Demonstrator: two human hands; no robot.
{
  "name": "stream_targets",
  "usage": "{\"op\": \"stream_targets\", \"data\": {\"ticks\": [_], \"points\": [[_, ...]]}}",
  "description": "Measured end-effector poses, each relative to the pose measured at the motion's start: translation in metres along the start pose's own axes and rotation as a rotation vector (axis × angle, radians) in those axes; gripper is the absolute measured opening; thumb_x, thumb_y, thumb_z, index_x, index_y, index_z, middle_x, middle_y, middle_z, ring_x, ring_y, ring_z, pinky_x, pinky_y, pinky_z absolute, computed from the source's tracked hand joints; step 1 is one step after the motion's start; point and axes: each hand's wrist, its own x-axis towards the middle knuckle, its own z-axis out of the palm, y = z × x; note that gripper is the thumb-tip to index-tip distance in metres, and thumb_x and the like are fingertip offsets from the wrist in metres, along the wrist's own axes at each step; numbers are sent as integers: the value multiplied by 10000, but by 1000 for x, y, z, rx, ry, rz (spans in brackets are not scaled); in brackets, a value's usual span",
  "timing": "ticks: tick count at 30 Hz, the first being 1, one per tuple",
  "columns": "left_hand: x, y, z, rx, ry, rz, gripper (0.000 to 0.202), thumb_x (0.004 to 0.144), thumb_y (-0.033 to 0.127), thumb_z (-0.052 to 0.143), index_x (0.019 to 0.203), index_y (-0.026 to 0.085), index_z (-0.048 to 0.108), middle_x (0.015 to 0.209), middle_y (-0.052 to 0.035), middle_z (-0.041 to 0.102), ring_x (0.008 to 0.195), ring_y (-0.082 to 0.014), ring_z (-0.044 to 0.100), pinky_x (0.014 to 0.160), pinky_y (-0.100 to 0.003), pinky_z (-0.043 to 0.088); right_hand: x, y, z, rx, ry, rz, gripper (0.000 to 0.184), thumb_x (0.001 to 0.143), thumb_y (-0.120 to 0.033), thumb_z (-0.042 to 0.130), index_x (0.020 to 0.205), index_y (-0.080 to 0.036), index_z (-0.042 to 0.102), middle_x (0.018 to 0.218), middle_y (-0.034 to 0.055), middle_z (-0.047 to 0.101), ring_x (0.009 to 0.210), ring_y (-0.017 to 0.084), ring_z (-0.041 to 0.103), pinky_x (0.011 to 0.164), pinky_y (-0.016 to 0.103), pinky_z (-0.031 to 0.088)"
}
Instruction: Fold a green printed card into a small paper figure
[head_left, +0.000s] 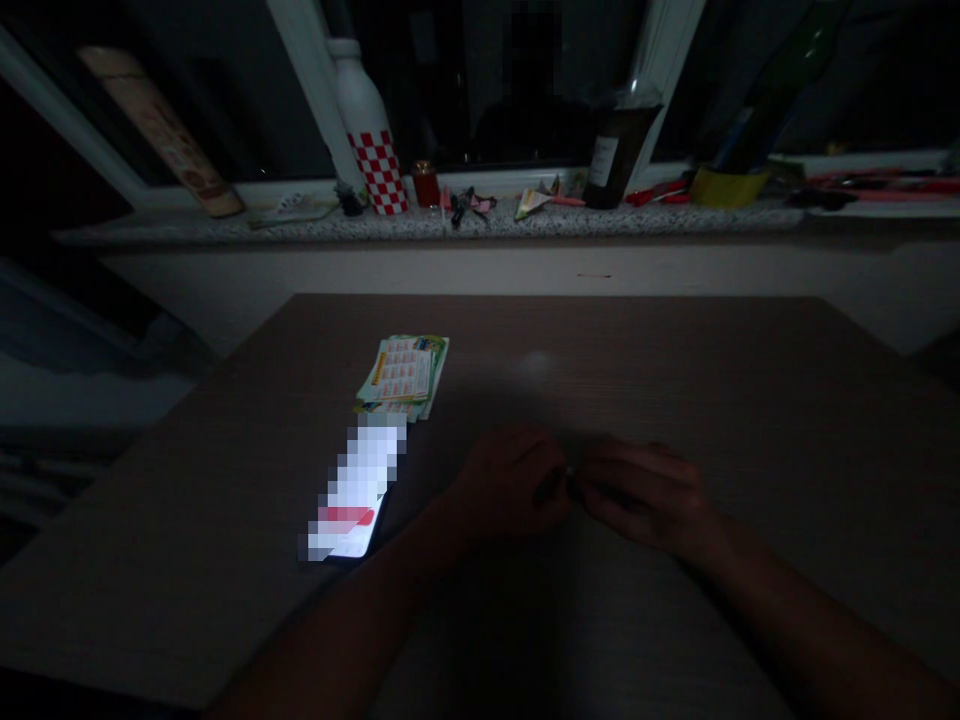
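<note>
My left hand rests low over the middle of the table, its fingers curled and closed. My right hand faces it from the right, with fingers pressed together and their tips almost meeting the left ones. A tiny pale spot shows between the fingertips, but the dark hides what it belongs to. Left of my left forearm lies a phone, its lit screen partly blurred out. Just beyond the phone is a small stack of printed paper cards, green and white with rows of reddish print.
Behind the wooden table runs a speckled stone windowsill. On it stand a red-and-white checked bottle, a small reddish jar, a dark labelled container, a patterned tube and a green bottle.
</note>
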Motion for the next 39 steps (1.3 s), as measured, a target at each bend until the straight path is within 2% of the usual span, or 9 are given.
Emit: {"op": "stream_targets", "data": {"ticks": [3, 13, 17, 29, 39], "points": [[0, 1, 1, -11, -28, 6, 66, 797, 228, 502, 792, 171, 534, 779, -26, 593, 748, -150, 544, 666, -279, 437, 1, -2, 0, -17, 5, -2, 64, 777, -171, 655, 841, -166, 651, 783, 38, 701, 647, 126, 672, 536, 208, 515], [3, -4, -3, 30, 27, 18, 53, 763, 200, 515, 736, 163, 542, 728, -24, 575, 694, -145, 521, 609, -264, 409, 1, -1, -4, -31, 7, 11, 77, 773, -164, 663, 850, -168, 668, 790, 31, 713, 653, 130, 683, 542, 209, 525], [3, -7, -5, 34, 52, 7, 42, 757, 180, 514, 735, 160, 544, 718, -23, 574, 690, -141, 519, 606, -260, 406, -1, 1, -6, -60, 31, -1, 90, 756, -156, 678, 845, -160, 666, 794, 49, 719, 655, 139, 689, 542, 218, 533], [3, -2, -3, 61, 68, 52, 69, 757, 215, 525, 743, 156, 557, 736, -35, 579, 721, -159, 536, 642, -284, 432, -1, 0, -3, -66, 23, -8, 83, 768, -199, 674, 847, -184, 656, 797, 25, 713, 645, 126, 685, 543, 219, 525], [0, -16, -7, 115, 96, -36, 46, 744, 194, 534, 740, 153, 555, 734, -41, 579, 704, -162, 536, 616, -275, 420, 0, 1, -9, -67, 48, 19, 95, 756, -157, 672, 842, -195, 663, 767, 20, 717, 635, 136, 686, 530, 224, 539]]}}
